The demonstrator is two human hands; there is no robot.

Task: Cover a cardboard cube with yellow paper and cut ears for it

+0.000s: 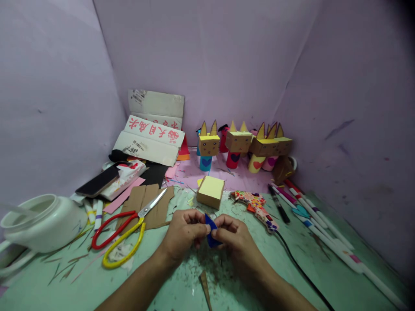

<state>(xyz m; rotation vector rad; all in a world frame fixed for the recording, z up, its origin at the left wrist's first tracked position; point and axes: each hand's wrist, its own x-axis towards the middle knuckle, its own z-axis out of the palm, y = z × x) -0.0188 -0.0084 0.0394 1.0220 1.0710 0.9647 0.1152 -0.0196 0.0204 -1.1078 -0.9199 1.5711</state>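
A small pointed piece of dark blue paper (212,231) is pinched between my two hands above the table. My left hand (186,231) grips its left edge between thumb and fingers. On the other side my right hand (233,235) pinches its right edge. Just beyond my hands sits a cardboard box (210,199) with a pale yellow top. Scissors (141,219) with one red and one yellow handle lie left of my left hand, blades apart, over pieces of brown cardboard (138,199). A narrow cardboard strip (205,287) lies below my hands.
A flower-patterned glue gun (256,207) with a black cord lies at right, beside several markers (316,216). Box-headed figures (233,160) with pointed ears stand at the back. A white teapot-like vessel (42,224), a phone (99,179) and printed cardboard (149,138) are left.
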